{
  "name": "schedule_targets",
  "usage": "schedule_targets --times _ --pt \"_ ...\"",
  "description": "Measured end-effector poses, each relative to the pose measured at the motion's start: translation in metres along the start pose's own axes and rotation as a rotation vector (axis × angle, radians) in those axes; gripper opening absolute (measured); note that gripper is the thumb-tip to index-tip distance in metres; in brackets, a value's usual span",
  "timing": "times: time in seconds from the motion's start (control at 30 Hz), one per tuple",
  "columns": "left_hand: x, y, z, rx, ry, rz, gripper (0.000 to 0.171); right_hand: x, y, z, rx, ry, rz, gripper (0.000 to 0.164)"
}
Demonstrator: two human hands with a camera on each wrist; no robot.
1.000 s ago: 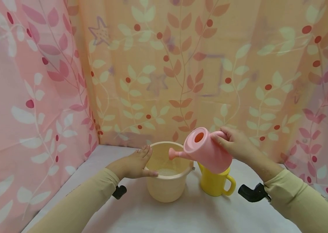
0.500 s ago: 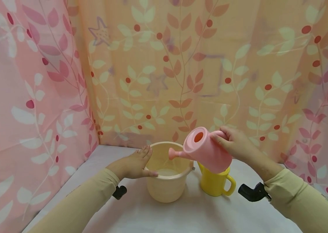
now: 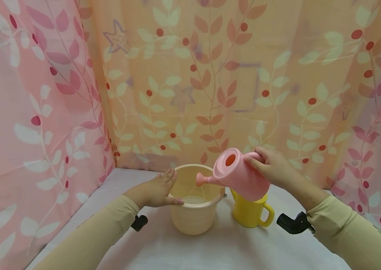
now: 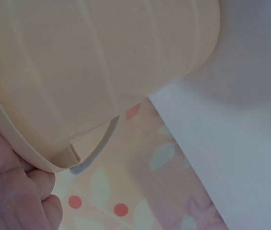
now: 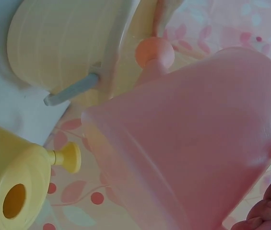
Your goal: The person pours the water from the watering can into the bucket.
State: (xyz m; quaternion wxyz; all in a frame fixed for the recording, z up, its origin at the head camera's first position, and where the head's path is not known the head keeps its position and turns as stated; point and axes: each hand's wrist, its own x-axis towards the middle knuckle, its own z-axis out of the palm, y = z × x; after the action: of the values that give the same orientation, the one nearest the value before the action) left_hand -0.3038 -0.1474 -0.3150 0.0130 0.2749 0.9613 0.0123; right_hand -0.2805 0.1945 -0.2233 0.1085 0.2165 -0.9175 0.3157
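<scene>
My right hand point(image 3: 274, 165) grips the handle of a pink watering can point(image 3: 244, 176), holding it tilted in the air. Its spout ends in an orange-pink sprinkler head point(image 3: 200, 179) above the inside of a cream bucket point(image 3: 193, 221). Thin, faint streaks show below the head, and some liquid seems to lie at the bucket's bottom. On the bucket's left rim rests my left hand point(image 3: 154, 190), fingers straight and thumb along the near edge. In the left wrist view, fingertips point(image 4: 51, 206) show beside the rim. Curled right fingers point(image 5: 269, 206) appear at the right wrist view's lower edge.
A yellow watering can point(image 3: 249, 212) stands right of the bucket, partly below the pink can. The bucket's grey handle point(image 5: 73, 89) hangs at its side. White cloth covers the table point(image 3: 163, 251); leaf-patterned curtains point(image 3: 190, 75) enclose the back and sides.
</scene>
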Motion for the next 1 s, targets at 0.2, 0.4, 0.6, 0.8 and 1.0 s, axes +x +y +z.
schedule_targets --times 0.2,0.4,0.6,0.8,1.0 --pt "-0.0004 0.0007 -0.0007 0.001 -0.004 -0.004 0.108 -0.0001 -0.0004 0.0018 -0.009 0.001 -0.001 0.034" --pt "0.0000 0.0004 0.0001 0.009 -0.005 -0.001 0.108 -0.0002 0.0001 0.0025 -0.019 0.004 -0.003 0.033" --pt "-0.0006 0.0000 0.0004 0.008 -0.003 0.002 0.108 0.0003 -0.0007 0.0028 -0.018 0.004 -0.004 0.033" --pt "-0.0002 0.0007 0.0000 -0.002 -0.001 0.002 0.108 -0.0019 -0.0041 0.0016 -0.023 0.009 -0.021 0.031" --pt "0.0003 0.0007 0.0002 0.004 -0.006 -0.003 0.108 -0.0036 -0.0064 0.0009 -0.023 0.000 -0.023 0.031"
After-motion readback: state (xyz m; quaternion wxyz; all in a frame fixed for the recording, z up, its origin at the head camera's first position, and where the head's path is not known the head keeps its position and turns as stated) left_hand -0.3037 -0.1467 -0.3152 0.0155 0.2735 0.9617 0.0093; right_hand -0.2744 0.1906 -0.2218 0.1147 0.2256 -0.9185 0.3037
